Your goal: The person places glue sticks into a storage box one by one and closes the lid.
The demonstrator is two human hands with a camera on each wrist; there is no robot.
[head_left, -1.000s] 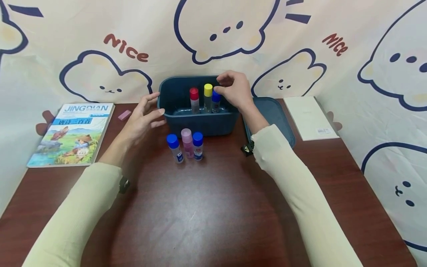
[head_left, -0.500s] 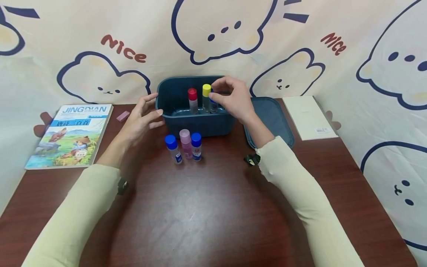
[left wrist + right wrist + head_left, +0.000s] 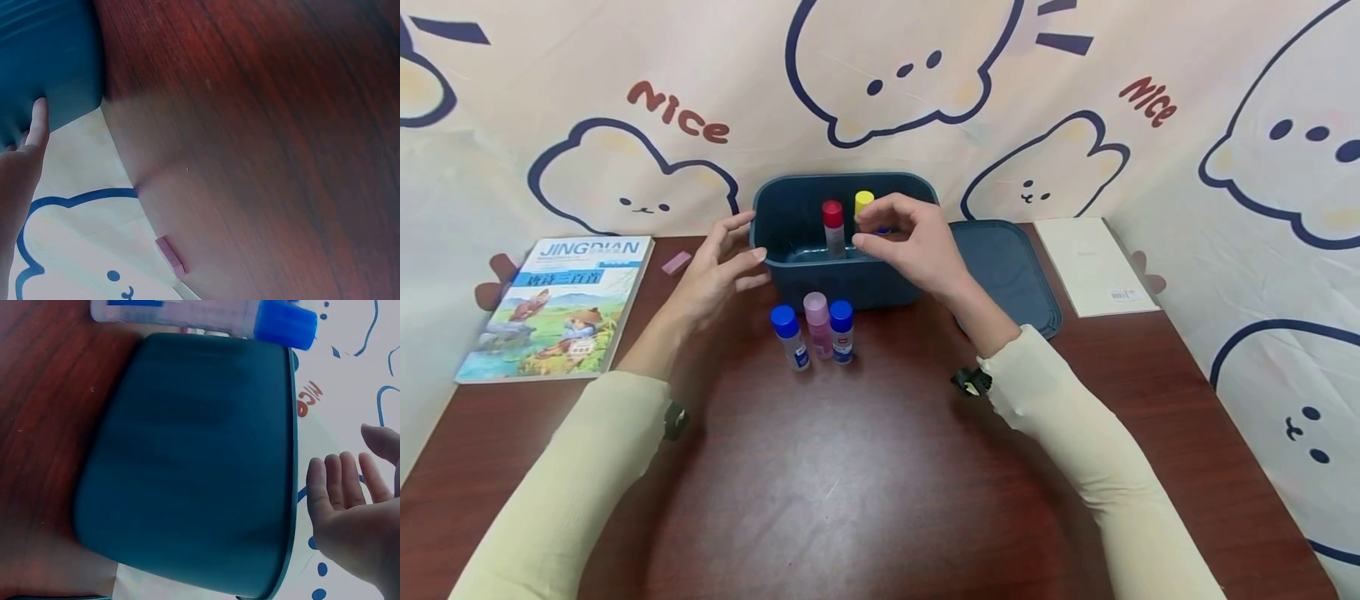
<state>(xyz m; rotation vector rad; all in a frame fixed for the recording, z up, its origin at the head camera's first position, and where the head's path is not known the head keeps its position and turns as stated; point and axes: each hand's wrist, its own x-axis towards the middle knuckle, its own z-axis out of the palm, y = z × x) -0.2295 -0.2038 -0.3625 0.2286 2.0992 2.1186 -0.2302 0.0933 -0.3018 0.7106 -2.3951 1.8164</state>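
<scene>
A dark teal bin [image 3: 850, 283] stands near the back wall. Inside it are upright glue sticks: a red-capped one [image 3: 832, 229], a yellow-capped one [image 3: 863, 200] and a blue-capped one largely hidden by my right hand [image 3: 917, 250]. That hand hovers over the bin's right front, holding nothing, its fingers loosely bent and apart from the thumb. My left hand [image 3: 718, 262] rests on the bin's left side with spread fingers; in the left wrist view a finger [image 3: 40, 122] touches its wall. Before the bin stand two blue-capped glue sticks [image 3: 790, 337] and a pink one [image 3: 818, 325].
A teal lid [image 3: 1011, 279] lies right of the bin, and beyond it a white notebook [image 3: 1093, 267]. On the left lie an illustrated book [image 3: 561, 308] and a pink eraser [image 3: 677, 263]. A printed cloth [image 3: 760, 67] hangs behind the table.
My right hand has let go of the blue-capped glue stick in the bin and come leftward and toward me. The left hand stays on the bin.
</scene>
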